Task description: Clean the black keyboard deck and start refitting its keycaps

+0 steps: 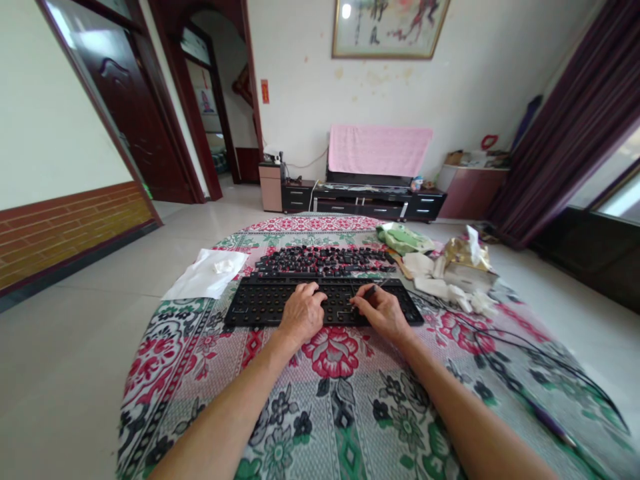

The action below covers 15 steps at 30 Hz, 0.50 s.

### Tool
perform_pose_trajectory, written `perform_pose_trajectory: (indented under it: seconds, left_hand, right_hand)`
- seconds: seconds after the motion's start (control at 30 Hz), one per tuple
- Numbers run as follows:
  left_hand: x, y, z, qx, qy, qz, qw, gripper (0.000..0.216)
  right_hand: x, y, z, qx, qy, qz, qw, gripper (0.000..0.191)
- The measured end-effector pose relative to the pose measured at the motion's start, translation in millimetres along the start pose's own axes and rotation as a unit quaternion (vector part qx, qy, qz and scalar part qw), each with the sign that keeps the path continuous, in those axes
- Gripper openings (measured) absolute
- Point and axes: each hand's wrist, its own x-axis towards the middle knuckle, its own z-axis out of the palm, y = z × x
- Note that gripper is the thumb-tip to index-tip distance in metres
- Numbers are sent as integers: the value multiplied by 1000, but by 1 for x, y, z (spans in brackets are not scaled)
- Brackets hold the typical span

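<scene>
A black keyboard [265, 305] with its keycaps off lies on the patterned tablecloth, rows of bare switches showing. My left hand [303, 310] rests on its middle, fingers bent and slightly apart, with nothing visible in them. Over the right part of the board, my right hand [383, 312] is closed in a pinch around a thin dark tool [370, 292]; its exact kind is too small to make out. Just behind the board, many loose black keycaps [325, 259] are spread in a wide band.
White paper [200, 277] with a crumpled tissue lies at the left. Right of the keycaps are a green cloth [404, 238], crumpled tissues [470, 300] and a tissue box [467, 272]. A black cable [530, 347] runs along the right side, near a purple-handled tool [550, 421].
</scene>
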Motion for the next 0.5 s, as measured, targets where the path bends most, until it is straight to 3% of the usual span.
perform_pose_trajectory:
  seconds: [0.5]
  left_hand:
    - [-2, -3, 1, 2, 19, 3, 1000, 27]
  right_hand:
    - [4, -1, 0, 3, 0, 13, 1000, 20]
